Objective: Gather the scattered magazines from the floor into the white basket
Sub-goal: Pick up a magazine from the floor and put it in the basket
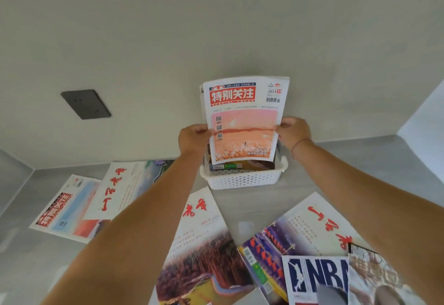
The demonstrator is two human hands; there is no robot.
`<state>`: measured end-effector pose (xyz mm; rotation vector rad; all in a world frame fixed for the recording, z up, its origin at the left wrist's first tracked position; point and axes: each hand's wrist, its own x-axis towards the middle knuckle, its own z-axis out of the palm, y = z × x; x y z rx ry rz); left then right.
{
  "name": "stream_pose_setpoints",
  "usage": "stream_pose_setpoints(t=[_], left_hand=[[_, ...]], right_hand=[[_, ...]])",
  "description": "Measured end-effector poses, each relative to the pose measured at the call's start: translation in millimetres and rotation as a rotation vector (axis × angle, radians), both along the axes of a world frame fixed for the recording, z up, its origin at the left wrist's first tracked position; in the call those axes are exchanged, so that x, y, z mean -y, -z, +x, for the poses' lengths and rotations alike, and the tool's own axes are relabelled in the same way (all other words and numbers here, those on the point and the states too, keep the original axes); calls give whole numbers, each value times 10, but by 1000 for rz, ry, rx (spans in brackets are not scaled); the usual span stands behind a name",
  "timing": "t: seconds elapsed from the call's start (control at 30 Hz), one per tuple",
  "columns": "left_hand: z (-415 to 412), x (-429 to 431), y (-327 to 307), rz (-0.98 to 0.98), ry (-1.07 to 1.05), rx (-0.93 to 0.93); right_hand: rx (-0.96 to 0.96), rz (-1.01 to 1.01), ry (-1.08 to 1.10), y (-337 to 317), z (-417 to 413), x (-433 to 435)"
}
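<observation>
A magazine with a red title block and a pink cover picture (243, 122) stands upright with its lower edge inside the white perforated basket (242, 179), which sits on the grey floor against the wall. My left hand (193, 138) grips the magazine's left edge and my right hand (293, 131) grips its right edge. More magazines stand behind it in the basket, mostly hidden. Several others lie on the floor: two at the left (67, 211) (120, 189), one in front of the basket (201, 244), and an overlapping group at the lower right (312, 227), including an NBA one (317, 278).
The pale wall rises right behind the basket, with a dark socket plate (85, 104) at the left. A white panel (422, 124) juts in at the far right. Bare grey floor (249, 199) lies between the basket and the nearer magazines.
</observation>
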<state>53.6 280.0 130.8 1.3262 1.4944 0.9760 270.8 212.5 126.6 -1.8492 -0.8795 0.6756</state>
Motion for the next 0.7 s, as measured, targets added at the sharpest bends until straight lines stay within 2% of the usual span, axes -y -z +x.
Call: stream_pose_setpoints(t=[0.2, 0.43, 0.6, 0.7], left_hand=[[81, -88, 367, -51, -43, -146], [109, -255, 562, -88, -173, -132], [131, -283, 585, -77, -164, -205], [104, -252, 610, -99, -136, -232]], right_hand=[[25, -87, -16, 370, 33, -197], [27, -98, -52, 574, 49, -316], [40, -126, -9, 619, 55, -342], [40, -167, -60, 624, 23, -307]])
